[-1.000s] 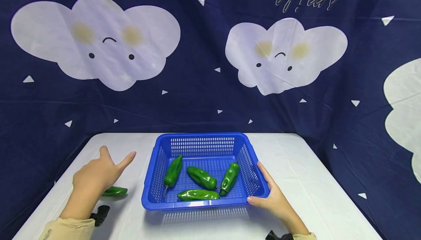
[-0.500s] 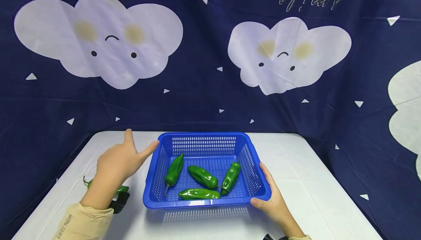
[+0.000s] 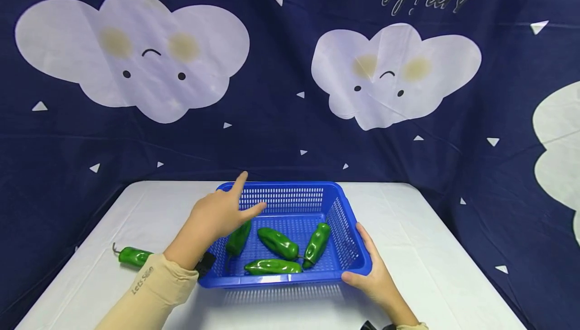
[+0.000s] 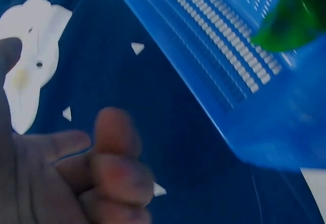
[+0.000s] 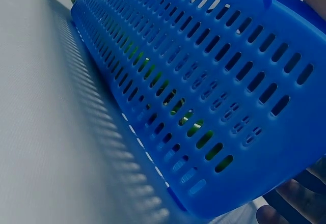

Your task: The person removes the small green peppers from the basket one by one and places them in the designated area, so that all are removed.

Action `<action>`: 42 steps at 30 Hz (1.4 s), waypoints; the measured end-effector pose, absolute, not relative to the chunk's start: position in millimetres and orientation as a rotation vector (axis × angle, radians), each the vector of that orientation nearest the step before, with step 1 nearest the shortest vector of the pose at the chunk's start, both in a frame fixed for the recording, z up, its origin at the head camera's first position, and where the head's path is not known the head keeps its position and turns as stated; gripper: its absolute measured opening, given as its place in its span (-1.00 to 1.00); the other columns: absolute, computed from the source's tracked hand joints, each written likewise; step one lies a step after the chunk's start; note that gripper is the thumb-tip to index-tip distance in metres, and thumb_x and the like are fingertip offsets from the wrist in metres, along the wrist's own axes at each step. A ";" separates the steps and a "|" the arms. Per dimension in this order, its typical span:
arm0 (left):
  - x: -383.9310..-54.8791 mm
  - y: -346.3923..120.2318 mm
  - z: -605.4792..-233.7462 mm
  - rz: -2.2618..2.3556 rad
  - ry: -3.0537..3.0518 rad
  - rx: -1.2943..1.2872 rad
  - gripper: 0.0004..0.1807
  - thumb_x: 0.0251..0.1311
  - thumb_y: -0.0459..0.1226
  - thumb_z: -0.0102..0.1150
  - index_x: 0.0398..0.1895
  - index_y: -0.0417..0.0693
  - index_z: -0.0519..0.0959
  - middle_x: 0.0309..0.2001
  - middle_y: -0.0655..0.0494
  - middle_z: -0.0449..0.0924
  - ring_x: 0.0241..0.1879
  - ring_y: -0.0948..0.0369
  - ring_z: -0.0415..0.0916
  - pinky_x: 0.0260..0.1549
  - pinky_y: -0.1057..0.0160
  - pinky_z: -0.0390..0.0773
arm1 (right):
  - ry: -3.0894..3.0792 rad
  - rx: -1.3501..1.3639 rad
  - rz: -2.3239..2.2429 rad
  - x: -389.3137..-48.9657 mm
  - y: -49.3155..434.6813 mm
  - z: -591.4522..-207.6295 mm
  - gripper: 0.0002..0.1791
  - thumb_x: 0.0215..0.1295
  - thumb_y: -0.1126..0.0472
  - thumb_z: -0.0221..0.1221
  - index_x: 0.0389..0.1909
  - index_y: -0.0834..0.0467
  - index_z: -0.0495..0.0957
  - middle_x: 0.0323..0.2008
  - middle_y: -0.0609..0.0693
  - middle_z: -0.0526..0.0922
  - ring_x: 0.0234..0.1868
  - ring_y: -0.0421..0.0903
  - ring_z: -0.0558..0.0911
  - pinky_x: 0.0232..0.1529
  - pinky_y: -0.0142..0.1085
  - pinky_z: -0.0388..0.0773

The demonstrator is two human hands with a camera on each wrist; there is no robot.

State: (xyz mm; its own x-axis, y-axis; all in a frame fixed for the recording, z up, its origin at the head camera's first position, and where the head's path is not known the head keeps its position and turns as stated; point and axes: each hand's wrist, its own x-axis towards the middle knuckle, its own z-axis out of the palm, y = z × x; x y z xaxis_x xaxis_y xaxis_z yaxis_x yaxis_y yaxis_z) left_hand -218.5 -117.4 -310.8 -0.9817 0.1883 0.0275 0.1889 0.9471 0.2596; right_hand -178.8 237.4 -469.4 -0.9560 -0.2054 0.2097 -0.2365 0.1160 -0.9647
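My left hand is above the left side of a blue plastic basket, its thumb and index finger spread and nothing held. In the left wrist view its other fingers are loosely bent. My right hand holds the basket's near right corner, thumb at the front rim and fingers along the outer side wall. Several green peppers lie in the basket, among them a pepper in the middle and a pepper by the front wall. The leftmost pepper is partly behind my left hand.
Another green pepper lies on the white table, left of the basket and partly covered by my left sleeve. A dark blue curtain with cloud prints hangs behind the table.
My left hand has moved right, from over the pepper on the table to over the basket's left side, uncovering that pepper's stem end. My right hand has stayed at the basket's corner.
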 end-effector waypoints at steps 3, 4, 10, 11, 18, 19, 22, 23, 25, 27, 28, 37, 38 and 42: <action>-223.9 -103.2 -314.9 -0.416 -3.135 -0.425 -0.01 0.25 0.35 -0.01 0.61 0.16 -0.09 -0.69 0.10 0.38 -0.49 0.06 0.56 -0.45 0.11 0.57 | -2.337 0.461 2.021 -178.8 237.0 -468.6 0.24 0.05 0.31 0.44 0.60 -0.07 -0.21 0.54 0.32 -0.07 0.35 0.37 0.28 0.13 -0.39 0.54; -226.1 -98.5 -316.8 -0.422 -3.142 -0.470 -0.02 0.26 0.32 0.02 0.61 0.18 -0.08 -0.69 0.10 0.39 -0.46 0.06 0.57 -0.37 0.06 0.61 | -2.339 0.458 2.020 -178.8 236.8 -468.3 0.24 0.05 0.31 0.44 0.60 -0.07 -0.21 0.54 0.32 -0.08 0.35 0.37 0.28 0.12 -0.39 0.54; -241.4 -70.0 -332.5 -0.519 -3.182 -0.681 -0.07 0.24 0.21 0.17 0.59 0.23 0.01 0.03 -0.14 0.66 0.09 -0.04 0.60 0.12 -0.11 0.56 | -2.362 0.434 2.008 -178.0 236.3 -467.5 0.24 0.05 0.31 0.44 0.60 -0.09 -0.21 0.54 0.31 -0.08 0.34 0.37 0.30 0.11 -0.35 0.55; -244.0 -65.5 -335.8 -0.537 -3.194 -0.703 -0.07 0.23 0.20 0.19 0.58 0.25 0.01 0.17 -0.17 0.59 0.18 -0.06 0.55 0.16 -0.12 0.53 | -2.364 0.431 2.008 -177.8 236.2 -467.4 0.24 0.05 0.31 0.44 0.60 -0.09 -0.21 0.54 0.31 -0.07 0.33 0.37 0.31 0.11 -0.35 0.55; -258.6 -41.5 -356.8 -0.572 -3.273 -0.765 -0.01 0.15 0.23 0.26 0.58 0.37 -0.02 0.35 -0.22 0.41 0.33 -0.12 0.40 0.27 -0.14 0.43 | -2.362 0.424 2.018 -176.9 236.2 -467.5 0.24 0.06 0.31 0.44 0.60 -0.08 -0.21 0.53 0.32 -0.05 0.32 0.35 0.33 0.09 -0.34 0.56; -260.3 -39.4 -359.0 -0.573 -3.282 -0.763 0.00 0.14 0.23 0.27 0.58 0.39 -0.02 0.35 -0.22 0.41 0.33 -0.12 0.40 0.27 -0.14 0.43 | -2.363 0.425 2.020 -176.8 236.2 -467.5 0.24 0.06 0.31 0.44 0.60 -0.07 -0.21 0.53 0.32 -0.05 0.32 0.35 0.33 0.10 -0.34 0.56; -264.6 -35.2 -364.2 -0.578 -3.295 -0.759 0.01 0.12 0.21 0.31 0.57 0.42 -0.02 0.35 -0.19 0.42 0.32 -0.09 0.42 0.25 -0.13 0.45 | -2.361 0.428 2.029 -176.9 236.3 -467.3 0.24 0.06 0.31 0.44 0.60 -0.06 -0.22 0.53 0.33 -0.05 0.31 0.35 0.34 0.10 -0.31 0.57; -265.9 -34.2 -365.8 -0.585 -3.299 -0.761 0.01 0.11 0.20 0.32 0.57 0.42 -0.01 0.35 -0.17 0.42 0.32 -0.08 0.42 0.25 -0.13 0.45 | -2.359 0.429 2.031 -177.0 236.3 -467.1 0.24 0.06 0.31 0.44 0.60 -0.06 -0.22 0.53 0.33 -0.05 0.31 0.35 0.34 0.11 -0.31 0.57; -268.7 -32.2 -369.1 -0.616 -3.298 -0.778 0.00 0.11 0.17 0.33 0.56 0.42 0.00 0.34 -0.16 0.44 0.31 -0.06 0.43 0.25 -0.11 0.46 | -2.355 0.435 2.033 -177.5 236.2 -466.5 0.25 0.06 0.31 0.44 0.60 -0.06 -0.23 0.53 0.33 -0.05 0.32 0.36 0.34 0.12 -0.29 0.57; -271.0 -29.8 -372.2 -0.666 -3.294 -0.804 -0.01 0.12 0.15 0.34 0.56 0.42 0.00 0.35 -0.14 0.44 0.33 -0.06 0.42 0.27 -0.11 0.43 | -2.355 0.438 2.025 -178.1 236.2 -465.9 0.25 0.06 0.30 0.44 0.60 -0.06 -0.23 0.53 0.33 -0.05 0.33 0.37 0.33 0.13 -0.27 0.57; -272.1 -28.2 -374.1 -0.692 -3.293 -0.820 -0.01 0.12 0.14 0.34 0.56 0.43 0.00 0.36 -0.13 0.43 0.33 -0.06 0.41 0.28 -0.11 0.43 | -2.356 0.440 2.021 -178.2 236.3 -465.7 0.25 0.06 0.30 0.44 0.60 -0.06 -0.23 0.53 0.33 -0.05 0.33 0.38 0.32 0.13 -0.26 0.57; -275.2 -5.3 -381.0 -0.699 -3.298 -0.952 0.04 0.10 0.13 0.38 0.56 0.49 -0.06 0.40 -0.10 0.38 0.36 -0.02 0.38 0.31 -0.10 0.40 | -2.344 0.468 2.023 -179.5 236.6 -465.9 0.26 0.05 0.32 0.43 0.60 -0.02 -0.26 0.53 0.34 -0.07 0.34 0.40 0.31 0.13 -0.27 0.58; -274.4 -2.5 -381.1 -0.678 -3.309 -0.955 0.05 0.09 0.14 0.38 0.56 0.49 -0.07 0.40 -0.09 0.38 0.36 -0.01 0.39 0.30 -0.10 0.41 | -2.339 0.473 2.032 -179.7 236.6 -466.2 0.26 0.06 0.32 0.43 0.60 -0.02 -0.26 0.53 0.35 -0.07 0.33 0.40 0.31 0.12 -0.27 0.58; -271.9 7.3 -381.6 -0.624 -3.351 -0.963 0.09 0.03 0.14 0.43 0.55 0.51 -0.08 0.41 -0.07 0.37 0.37 -0.01 0.37 0.29 -0.11 0.42 | -2.326 0.489 2.051 -180.3 237.2 -467.2 0.26 0.07 0.33 0.42 0.60 -0.01 -0.28 0.53 0.36 -0.09 0.34 0.43 0.29 0.13 -0.25 0.59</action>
State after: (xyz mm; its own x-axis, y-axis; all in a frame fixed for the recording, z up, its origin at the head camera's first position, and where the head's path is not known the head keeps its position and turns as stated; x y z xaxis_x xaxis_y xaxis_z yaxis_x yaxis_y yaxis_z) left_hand -271.9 7.3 -381.6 -0.7787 0.5630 -0.2769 0.4256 0.7983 0.4260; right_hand -180.3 237.2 -467.2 -0.9514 -0.2296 0.2052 -0.2323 0.0976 -0.9677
